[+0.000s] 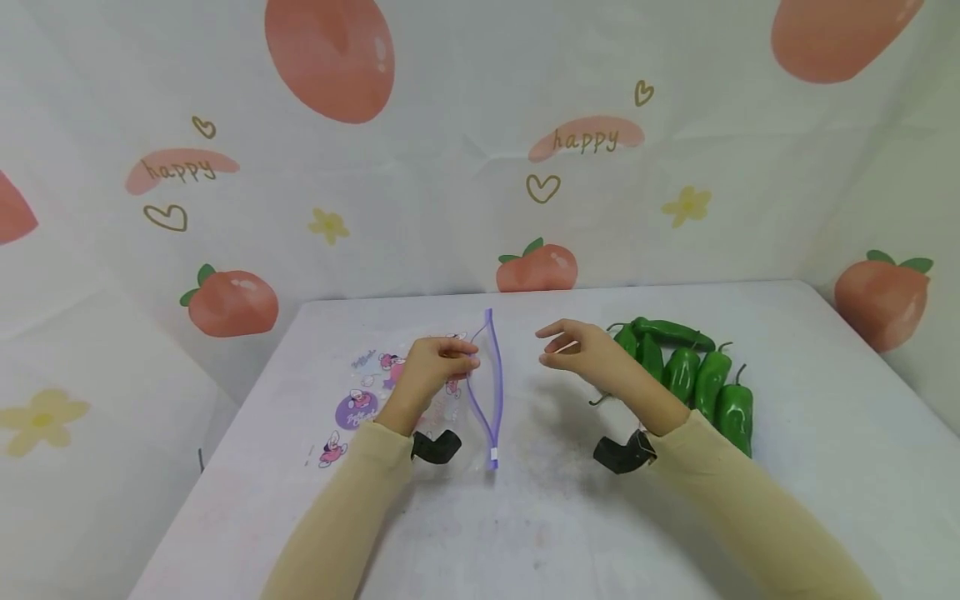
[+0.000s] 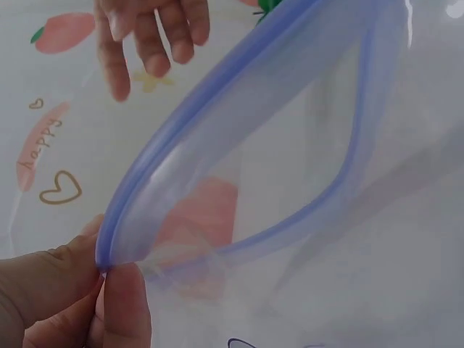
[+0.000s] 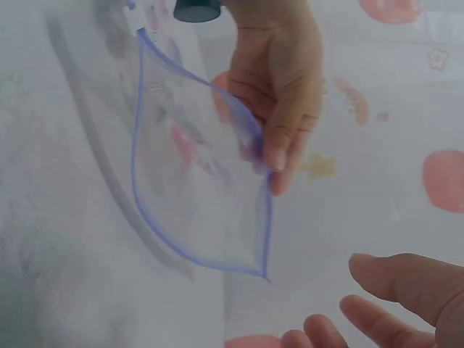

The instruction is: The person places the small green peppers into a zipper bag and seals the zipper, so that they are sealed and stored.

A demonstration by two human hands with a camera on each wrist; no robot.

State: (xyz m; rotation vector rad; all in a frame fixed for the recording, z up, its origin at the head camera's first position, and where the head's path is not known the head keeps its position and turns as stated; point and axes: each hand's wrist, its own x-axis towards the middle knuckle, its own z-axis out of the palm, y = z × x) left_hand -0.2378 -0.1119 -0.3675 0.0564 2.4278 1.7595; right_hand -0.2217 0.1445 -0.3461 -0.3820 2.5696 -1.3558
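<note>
A clear zip bag (image 1: 420, 400) with cartoon prints and a purple zip rim (image 1: 491, 392) lies on the white table (image 1: 525, 517). My left hand (image 1: 442, 360) pinches the upper lip of the bag's mouth and lifts it, so the mouth gapes toward the right. In the left wrist view thumb and finger (image 2: 109, 290) pinch the purple rim (image 2: 217, 123). In the right wrist view the bag's mouth (image 3: 196, 181) stands wide. My right hand (image 1: 570, 350) hovers empty just right of the mouth, fingers loosely spread. Several green peppers (image 1: 697, 375) lie beside it.
A peach-print cloth covers the wall behind and both sides. The table's left edge runs diagonally near the bag; its right part beyond the peppers is bare white. Black wrist straps (image 1: 435, 447) (image 1: 622, 452) sit on both wrists.
</note>
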